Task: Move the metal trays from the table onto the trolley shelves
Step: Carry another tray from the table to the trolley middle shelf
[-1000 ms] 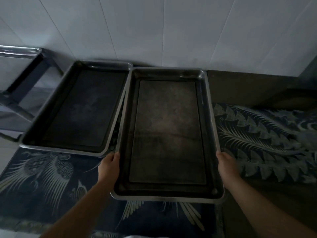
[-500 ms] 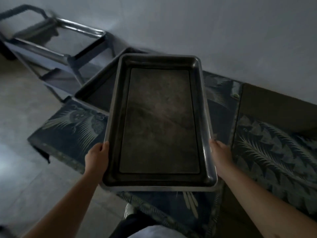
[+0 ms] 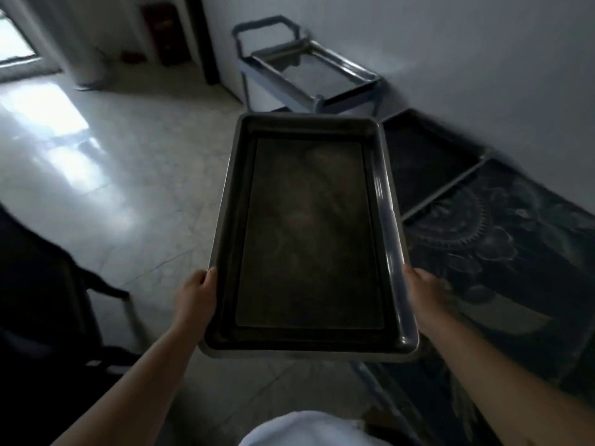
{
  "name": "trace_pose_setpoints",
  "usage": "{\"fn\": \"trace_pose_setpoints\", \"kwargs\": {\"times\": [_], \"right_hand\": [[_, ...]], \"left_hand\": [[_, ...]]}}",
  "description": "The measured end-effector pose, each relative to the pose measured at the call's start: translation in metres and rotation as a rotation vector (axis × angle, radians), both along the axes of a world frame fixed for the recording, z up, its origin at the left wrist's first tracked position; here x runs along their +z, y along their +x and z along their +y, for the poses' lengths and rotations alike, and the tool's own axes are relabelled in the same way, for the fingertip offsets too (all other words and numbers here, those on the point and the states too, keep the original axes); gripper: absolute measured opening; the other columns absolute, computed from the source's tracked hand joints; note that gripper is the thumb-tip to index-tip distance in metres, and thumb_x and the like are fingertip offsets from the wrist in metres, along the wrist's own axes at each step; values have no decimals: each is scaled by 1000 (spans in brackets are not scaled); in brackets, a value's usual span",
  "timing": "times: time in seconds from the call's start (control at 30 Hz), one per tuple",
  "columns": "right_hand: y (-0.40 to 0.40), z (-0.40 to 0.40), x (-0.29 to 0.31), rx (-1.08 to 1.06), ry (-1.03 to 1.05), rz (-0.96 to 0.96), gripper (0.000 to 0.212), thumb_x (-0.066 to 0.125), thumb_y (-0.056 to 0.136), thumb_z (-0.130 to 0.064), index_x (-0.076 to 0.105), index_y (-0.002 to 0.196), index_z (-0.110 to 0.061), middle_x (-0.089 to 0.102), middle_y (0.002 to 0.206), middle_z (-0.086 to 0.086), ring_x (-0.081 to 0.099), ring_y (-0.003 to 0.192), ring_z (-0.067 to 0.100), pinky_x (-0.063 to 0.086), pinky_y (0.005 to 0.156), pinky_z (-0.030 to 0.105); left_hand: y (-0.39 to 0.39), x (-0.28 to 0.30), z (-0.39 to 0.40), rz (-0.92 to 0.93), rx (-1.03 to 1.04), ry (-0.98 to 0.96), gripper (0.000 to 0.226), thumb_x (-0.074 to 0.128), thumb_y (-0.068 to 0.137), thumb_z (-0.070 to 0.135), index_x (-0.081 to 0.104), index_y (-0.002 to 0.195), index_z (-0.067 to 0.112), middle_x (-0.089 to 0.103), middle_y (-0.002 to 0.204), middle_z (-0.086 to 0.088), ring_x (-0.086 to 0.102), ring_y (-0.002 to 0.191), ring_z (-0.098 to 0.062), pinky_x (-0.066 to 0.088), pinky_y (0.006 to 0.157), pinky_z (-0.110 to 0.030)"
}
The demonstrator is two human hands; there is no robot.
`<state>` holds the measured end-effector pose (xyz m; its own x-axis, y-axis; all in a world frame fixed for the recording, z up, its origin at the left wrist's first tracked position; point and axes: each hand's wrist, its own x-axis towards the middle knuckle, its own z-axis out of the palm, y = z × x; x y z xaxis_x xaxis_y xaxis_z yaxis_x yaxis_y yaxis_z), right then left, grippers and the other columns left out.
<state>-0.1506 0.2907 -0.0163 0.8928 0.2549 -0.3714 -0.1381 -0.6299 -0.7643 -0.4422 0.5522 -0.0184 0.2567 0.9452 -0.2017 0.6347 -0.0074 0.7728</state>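
I hold a long, dark metal tray (image 3: 309,239) level in the air, its far end over the floor and pointing at the trolley. My left hand (image 3: 194,299) grips its left rim near the close end. My right hand (image 3: 425,292) grips the right rim opposite. A second metal tray (image 3: 425,159) lies on the table (image 3: 502,239) to the right, beside the wall. The steel trolley (image 3: 309,75) stands farther back against the wall, its top shelf bare.
The table carries a dark patterned cloth and runs along the white wall on the right. Pale tiled floor (image 3: 106,175) spreads to the left. A dark chair-like shape (image 3: 48,310) stands at the near left. A doorway and a red object are at the far left back.
The tray has come off the table and swung left with my view; it now hangs over the floor facing the trolley. Both hands keep the same grip on its rims.
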Motion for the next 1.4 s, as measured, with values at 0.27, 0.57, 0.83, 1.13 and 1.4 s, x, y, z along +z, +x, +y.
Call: {"fn": "trace_pose_setpoints", "kwargs": {"times": [0.27,0.57,0.83,1.13,1.4], "right_hand": [[-82,117,0,241,49,-41,45,49,97,-41,64,82,-2,61,77,14,57,73,27,44,66,37],[-109,234,-12,491,97,24,52,51,98,-38,59,91,13,58,78,16,56,71,27,46,68,38],[-72,337,-24,631,78,111,55,50,99,-38,57,96,16,57,81,20,57,75,32,52,76,49],[-33,442,-30,701,65,115,56,50,99,-39,57,96,17,57,79,19,56,74,31,52,76,50],[-36,555,-48,624,30,89,43,52,97,-40,71,88,-2,70,92,27,67,89,42,54,89,55]], "left_hand": [[-142,9,29,-47,263,5,37,50,102,34,69,82,10,68,79,-10,63,80,-30,45,66,-39],[-204,0,55,-66,515,-9,36,52,101,36,67,75,17,68,74,-3,63,72,-16,42,57,-31],[-171,-4,110,-73,644,-52,36,53,101,36,68,76,15,69,75,-5,65,74,-19,42,56,-29],[-136,-8,182,-123,700,-92,36,52,102,35,68,80,11,70,78,-11,67,76,-25,48,60,-34],[-139,-25,319,-100,661,-102,39,52,101,35,68,77,9,69,75,-12,65,73,-26,45,57,-32]]}}
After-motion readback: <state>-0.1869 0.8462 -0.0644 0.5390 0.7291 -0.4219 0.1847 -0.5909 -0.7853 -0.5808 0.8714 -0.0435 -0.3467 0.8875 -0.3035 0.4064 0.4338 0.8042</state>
